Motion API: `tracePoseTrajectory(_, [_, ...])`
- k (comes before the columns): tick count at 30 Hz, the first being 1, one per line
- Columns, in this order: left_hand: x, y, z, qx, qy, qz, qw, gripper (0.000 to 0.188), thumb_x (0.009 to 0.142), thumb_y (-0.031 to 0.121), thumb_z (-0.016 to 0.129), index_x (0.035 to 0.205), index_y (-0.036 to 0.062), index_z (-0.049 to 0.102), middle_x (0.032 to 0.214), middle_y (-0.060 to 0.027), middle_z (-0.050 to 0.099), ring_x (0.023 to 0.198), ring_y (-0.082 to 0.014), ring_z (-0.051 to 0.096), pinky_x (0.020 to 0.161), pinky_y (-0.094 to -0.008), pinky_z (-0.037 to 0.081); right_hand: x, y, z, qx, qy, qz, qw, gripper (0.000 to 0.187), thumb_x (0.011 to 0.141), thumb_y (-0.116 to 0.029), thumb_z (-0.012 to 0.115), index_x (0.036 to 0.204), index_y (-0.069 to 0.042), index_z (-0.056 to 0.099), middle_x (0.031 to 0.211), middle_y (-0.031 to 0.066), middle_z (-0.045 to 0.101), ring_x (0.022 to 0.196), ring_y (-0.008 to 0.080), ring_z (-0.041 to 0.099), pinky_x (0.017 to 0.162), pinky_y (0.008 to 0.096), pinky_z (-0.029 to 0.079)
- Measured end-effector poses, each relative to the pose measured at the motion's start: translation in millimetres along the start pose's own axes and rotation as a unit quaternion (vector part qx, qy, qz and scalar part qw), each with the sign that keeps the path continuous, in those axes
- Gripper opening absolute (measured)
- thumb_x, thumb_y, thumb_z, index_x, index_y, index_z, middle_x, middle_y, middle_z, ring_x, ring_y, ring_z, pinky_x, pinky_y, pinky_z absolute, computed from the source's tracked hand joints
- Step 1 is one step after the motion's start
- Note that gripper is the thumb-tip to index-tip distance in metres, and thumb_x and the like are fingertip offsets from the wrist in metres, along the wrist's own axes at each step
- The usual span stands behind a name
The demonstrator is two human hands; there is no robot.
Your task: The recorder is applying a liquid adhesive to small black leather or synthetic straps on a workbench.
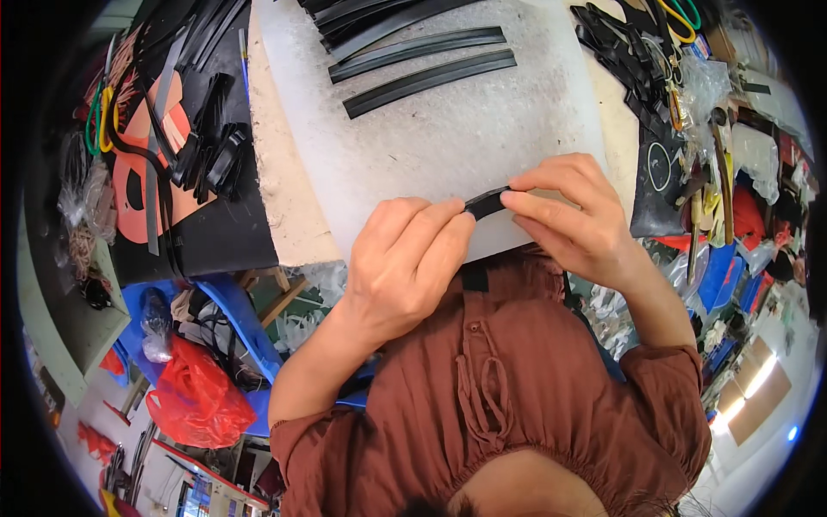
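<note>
Between my two hands, a short stretch of black strip (485,203) shows above the near edge of the white board (413,146). My left hand (405,258) pinches its left end, fingers curled over it. At the right end, my right hand (573,215) grips it between thumb and fingertips. The rest of the strip is hidden by my fingers. Farther up the board lie two separate flat black strips, a nearer one (429,84) and a farther one (417,53). Beyond them, a stack of similar black strips (370,21) reaches the top edge.
Left of the board are bundled black strips (209,146), orange-pink pattern pieces (142,194) and yellow-handled scissors (107,119). On the right lie a heap of black strips (616,60) and a white loop (659,165). A red plastic bag (200,392) sits in a blue container below left.
</note>
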State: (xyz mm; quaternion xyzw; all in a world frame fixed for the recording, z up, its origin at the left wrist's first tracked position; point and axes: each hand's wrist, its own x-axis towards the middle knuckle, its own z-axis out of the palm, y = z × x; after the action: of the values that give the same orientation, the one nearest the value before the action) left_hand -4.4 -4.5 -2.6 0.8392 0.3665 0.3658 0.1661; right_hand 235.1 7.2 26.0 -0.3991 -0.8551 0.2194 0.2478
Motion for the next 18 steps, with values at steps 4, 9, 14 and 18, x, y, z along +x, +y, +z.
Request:
tracePoseTrajectory(4, [-0.8,-0.1,-0.7,0.009,0.0,0.017,1.0,0.025,0.07,0.001,0.071,0.095,-0.0045,0.068,0.099,-0.0144,0.07,0.08,-0.0245,0.064,0.069,-0.0343,0.052,-3.8,-2.1,7.5,0.03,0.025,0.022,0.999,0.036,0.071,0.003,0.079,0.106,-0.003,0.072,0.101,0.0083,0.068,0.093,0.0293,0.062,0.081,0.0395,0.05])
tracePoseTrajectory(9, [-1.9,-0.2,-1.5,0.007,-0.006,0.025,1.0,0.028,0.069,0.002,0.071,0.096,-0.005,0.069,0.101,-0.0151,0.07,0.079,-0.0246,0.064,0.068,-0.0346,0.052,2.0,-2.9,2.2,0.038,0.021,0.024,0.999,0.035,0.07,0.003,0.079,0.103,-0.002,0.071,0.099,0.0085,0.068,0.092,0.0293,0.063,0.081,0.0391,0.05])
tracePoseTrajectory(14, [-2.0,-2.3,0.5,0.009,-0.004,0.031,0.999,0.032,0.067,0.004,0.07,0.098,-0.0048,0.07,0.101,-0.0149,0.069,0.079,-0.0243,0.063,0.067,-0.0346,0.051,1.5,-9.6,7.2,-0.029,0.036,0.016,0.999,0.037,0.069,0.001,0.081,0.104,-0.002,0.07,0.099,0.0085,0.067,0.091,0.0284,0.063,0.079,0.0375,0.049])
tracePoseTrajectory(18, [1.8,-6.0,-1.9,0.014,-0.013,0.048,0.999,0.035,0.066,0.005,0.07,0.099,-0.0049,0.071,0.1,-0.0143,0.069,0.08,-0.0244,0.063,0.067,-0.0344,0.051,0.0,-10.7,14.3,0.01,0.05,0.07,0.996,0.034,0.071,0.002,0.08,0.103,-0.002,0.069,0.095,0.0089,0.065,0.086,0.0285,0.061,0.076,0.0377,0.048])
